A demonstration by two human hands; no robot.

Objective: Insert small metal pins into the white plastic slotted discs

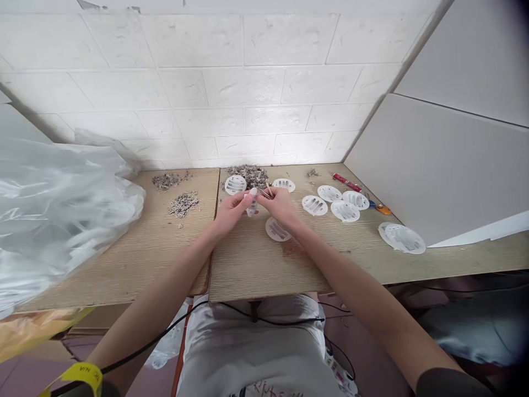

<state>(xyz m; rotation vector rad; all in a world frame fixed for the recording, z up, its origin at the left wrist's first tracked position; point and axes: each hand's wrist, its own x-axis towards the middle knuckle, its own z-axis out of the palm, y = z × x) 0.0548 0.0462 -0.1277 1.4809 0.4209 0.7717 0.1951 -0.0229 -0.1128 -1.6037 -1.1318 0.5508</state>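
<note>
My left hand (232,212) is closed on a small white slotted plastic disc (252,207), which is tilted up over the middle of the table. My right hand (281,205) pinches a thin metal tool (264,194), its tip close to the disc; it looks like tweezers, but is too small to be sure. Just behind both hands lies a heap of small metal parts (252,175). Another white slotted disc (236,185) rests at the heap's left edge, and one more disc (278,229) is flat on the wood below my right hand.
Several white discs (314,205) lie to the right, near a red pen-like tool (347,182) and an orange-handled tool (382,209). More discs (403,239) overlap farther right. Small metal pieces (184,204) are piled at left, beside a large plastic bag (61,215).
</note>
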